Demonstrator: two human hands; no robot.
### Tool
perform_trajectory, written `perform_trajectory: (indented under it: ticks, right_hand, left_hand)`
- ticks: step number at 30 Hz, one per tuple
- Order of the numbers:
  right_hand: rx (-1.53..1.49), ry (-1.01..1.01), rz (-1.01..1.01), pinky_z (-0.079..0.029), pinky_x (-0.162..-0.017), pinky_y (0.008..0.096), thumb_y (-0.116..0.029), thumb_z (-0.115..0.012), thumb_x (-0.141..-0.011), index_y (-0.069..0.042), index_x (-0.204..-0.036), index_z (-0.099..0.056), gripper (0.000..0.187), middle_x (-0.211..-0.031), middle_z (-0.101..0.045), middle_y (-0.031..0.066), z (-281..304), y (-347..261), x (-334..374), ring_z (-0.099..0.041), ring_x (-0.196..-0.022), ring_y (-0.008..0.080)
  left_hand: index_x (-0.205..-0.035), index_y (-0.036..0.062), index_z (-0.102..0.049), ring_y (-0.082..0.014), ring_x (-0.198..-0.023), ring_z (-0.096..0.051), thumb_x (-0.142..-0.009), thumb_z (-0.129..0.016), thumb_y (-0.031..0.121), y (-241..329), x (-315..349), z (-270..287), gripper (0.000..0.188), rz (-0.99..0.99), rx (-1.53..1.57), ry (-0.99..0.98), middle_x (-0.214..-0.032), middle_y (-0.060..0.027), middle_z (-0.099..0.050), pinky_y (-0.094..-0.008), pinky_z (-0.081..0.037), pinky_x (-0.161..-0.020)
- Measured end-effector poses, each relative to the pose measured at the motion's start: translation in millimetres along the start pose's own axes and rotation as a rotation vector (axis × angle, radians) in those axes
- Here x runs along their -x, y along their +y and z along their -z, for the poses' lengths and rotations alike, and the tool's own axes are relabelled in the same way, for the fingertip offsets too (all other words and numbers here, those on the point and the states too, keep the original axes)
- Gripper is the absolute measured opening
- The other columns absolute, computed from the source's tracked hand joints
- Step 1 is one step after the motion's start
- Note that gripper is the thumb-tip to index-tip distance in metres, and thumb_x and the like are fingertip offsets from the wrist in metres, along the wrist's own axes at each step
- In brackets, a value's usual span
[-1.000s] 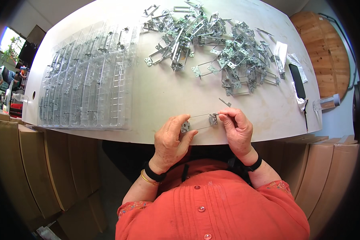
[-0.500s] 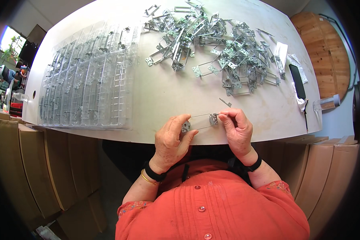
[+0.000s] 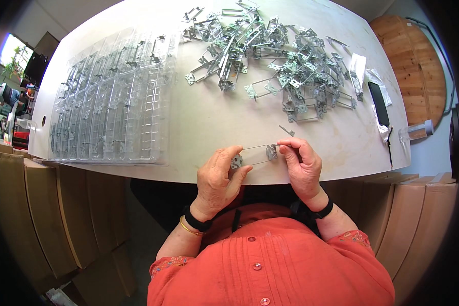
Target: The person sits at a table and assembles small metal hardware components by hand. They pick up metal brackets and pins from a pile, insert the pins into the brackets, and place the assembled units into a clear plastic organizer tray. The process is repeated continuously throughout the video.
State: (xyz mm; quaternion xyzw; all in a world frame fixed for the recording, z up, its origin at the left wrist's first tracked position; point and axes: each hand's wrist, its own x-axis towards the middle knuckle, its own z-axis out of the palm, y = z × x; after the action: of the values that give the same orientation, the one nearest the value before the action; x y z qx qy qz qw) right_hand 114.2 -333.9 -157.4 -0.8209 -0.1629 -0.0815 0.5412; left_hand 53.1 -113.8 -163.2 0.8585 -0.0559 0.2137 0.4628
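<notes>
Just below centre, left hand point(image 3: 219, 173) and right hand point(image 3: 303, 166) pinch a metal bracket point(image 3: 271, 153) at either end: likely light, stiff, best held right there!

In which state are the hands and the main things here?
Metal frame: held by its ends
Left hand: gripping the left end
Right hand: pinching at the right end
Loose metal piece: lying alone
Frame pile: tangled
Clear tray: partitioned, loaded
Dark phone: lying flat
Clear jar: capped
</notes>
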Motion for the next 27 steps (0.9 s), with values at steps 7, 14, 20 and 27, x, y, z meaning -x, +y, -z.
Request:
perform_trajectory:
  ticks: [7, 14, 20, 27]
  right_hand:
    - [-0.043, -0.001, -0.012, -0.054, -0.077, 0.0274, -0.004, -0.075, -0.102, -0.003, -0.109, -0.071, 0.009, -0.097, -0.072, 0.0062, -2.0, 1.6, 0.6, -0.065, -0.083, 0.0131]
    - [0.012, 0.005, 0.005, -0.053, -0.076, 0.0266, -0.003, -0.074, -0.102, -0.002, -0.109, -0.071, 0.008, -0.096, -0.072, 0.0061, 0.5, -3.7, 1.3, -0.064, -0.081, 0.0127]
    - [-0.004, -0.019, -0.038, -0.051, -0.076, 0.0261, -0.004, -0.072, -0.104, -0.003, -0.105, -0.068, 0.004, -0.094, -0.070, 0.0046, -1.5, -4.0, 0.2, -0.061, -0.082, 0.0112]
    - [-0.093, -0.042, -0.111, -0.050, -0.080, 0.0250, -0.005, -0.067, -0.108, -0.002, -0.108, -0.067, 0.004, -0.098, -0.068, 0.0035, -1.7, 7.7, 6.8, -0.059, -0.085, 0.0099]
  left_hand:
    - [-0.126, 0.0025, -0.068, -0.0218, -0.074, -0.067, -0.085, -0.089, 0.007, 0.9, 0.2, 0.6, 0.047, 0.010, -0.006, -0.005, -0.097, -0.0119, -0.070, -0.0322, -0.055, -0.064]
    - [-0.126, 0.0045, -0.067, -0.0327, -0.083, -0.070, -0.084, -0.087, 0.011, 1.3, 2.3, -0.8, 0.047, 0.009, 0.001, -0.005, -0.103, -0.0149, -0.071, -0.0397, -0.057, -0.070]
    - [-0.127, 0.0045, -0.068, -0.0256, -0.075, -0.070, -0.085, -0.087, 0.008, 2.1, 0.5, 4.8, 0.046, -0.015, -0.005, 0.029, -0.104, -0.0131, -0.072, -0.0354, -0.057, -0.066]
    - [-0.130, 0.0043, -0.066, -0.0370, -0.096, -0.073, -0.090, -0.084, 0.018, -1.4, 7.3, 1.6, 0.046, 0.001, -0.009, 0.018, -0.113, -0.0169, -0.072, -0.0424, -0.060, -0.081]
